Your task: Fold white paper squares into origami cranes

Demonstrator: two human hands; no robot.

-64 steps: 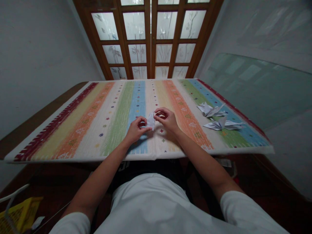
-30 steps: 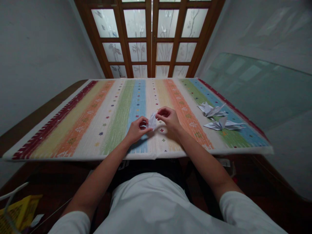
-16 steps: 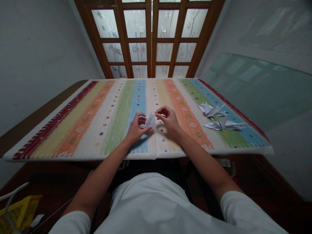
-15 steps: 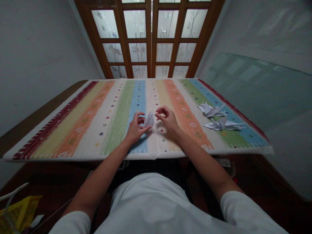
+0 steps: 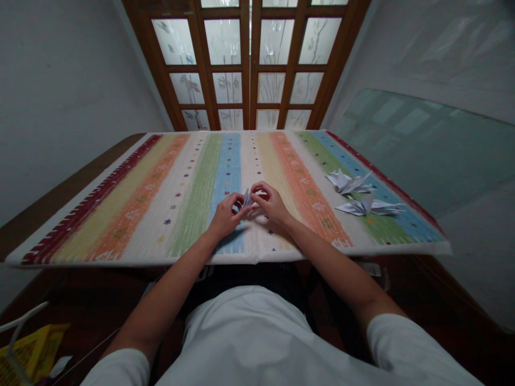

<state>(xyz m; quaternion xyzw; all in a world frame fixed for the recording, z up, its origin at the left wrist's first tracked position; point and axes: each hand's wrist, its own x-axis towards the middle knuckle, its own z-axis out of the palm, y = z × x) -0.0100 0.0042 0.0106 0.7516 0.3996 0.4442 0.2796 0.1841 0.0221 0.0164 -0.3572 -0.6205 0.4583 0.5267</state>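
A small folded piece of white paper (image 5: 246, 198) is pinched between both my hands over the middle of the striped mat (image 5: 161, 193). My left hand (image 5: 225, 216) grips its left side with curled fingers. My right hand (image 5: 270, 202) grips its right side, fingers closed around it. Most of the paper is hidden by my fingers; only a small tip shows.
Two finished white paper cranes lie on the right of the mat, one farther (image 5: 348, 181) and one nearer (image 5: 368, 205). A glass sheet (image 5: 422, 145) leans against the right wall. Wooden glazed doors (image 5: 249, 64) stand behind the table. A yellow item (image 5: 28, 354) lies on the floor at left.
My hands have come closer together around the folded paper, and less of it shows than before. The paper cranes have not moved.
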